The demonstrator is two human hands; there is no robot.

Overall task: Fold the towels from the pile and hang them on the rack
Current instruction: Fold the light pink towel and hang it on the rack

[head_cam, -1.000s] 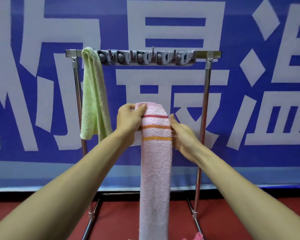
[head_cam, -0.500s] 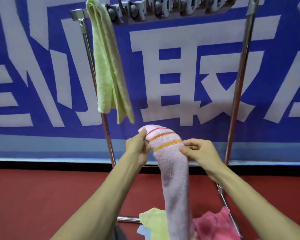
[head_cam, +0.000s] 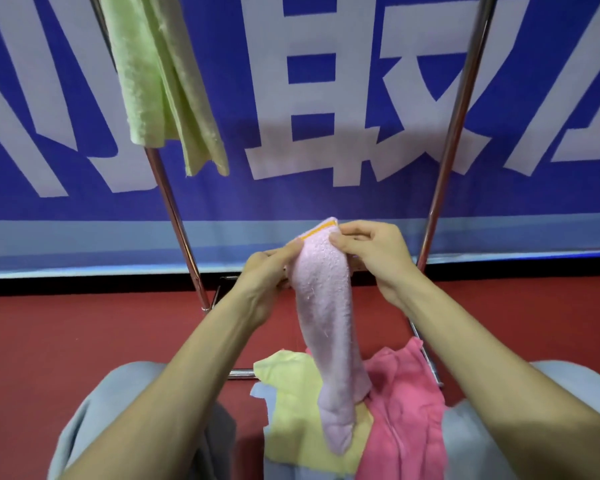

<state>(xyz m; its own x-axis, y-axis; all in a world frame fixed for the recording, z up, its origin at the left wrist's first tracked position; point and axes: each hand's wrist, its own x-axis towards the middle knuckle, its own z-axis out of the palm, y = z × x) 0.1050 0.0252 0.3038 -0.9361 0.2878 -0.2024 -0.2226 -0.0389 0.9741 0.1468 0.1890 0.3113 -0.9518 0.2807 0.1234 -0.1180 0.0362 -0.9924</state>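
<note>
A light pink towel [head_cam: 329, 327] folded into a narrow strip hangs down in front of me. My left hand [head_cam: 269, 268] pinches its top left edge, and my right hand [head_cam: 371, 249] grips the top right by the orange stripe. Its lower end rests on the pile [head_cam: 402, 410] of yellow, hot pink and pale blue towels on the floor. A light green towel [head_cam: 160, 81] hangs from the metal rack [head_cam: 454, 126] at upper left. The rack's top bar is out of view.
The rack's two chrome uprights and base bars [head_cam: 243, 374] stand on a red floor [head_cam: 66, 334]. A blue banner with large white characters [head_cam: 326, 98] covers the wall behind. My grey-trousered knees [head_cam: 94, 410] flank the pile.
The view has tilted down, so the rack's top bar has left the frame and the pile has come into view. Both hands have lowered the pink towel and still hold its top.
</note>
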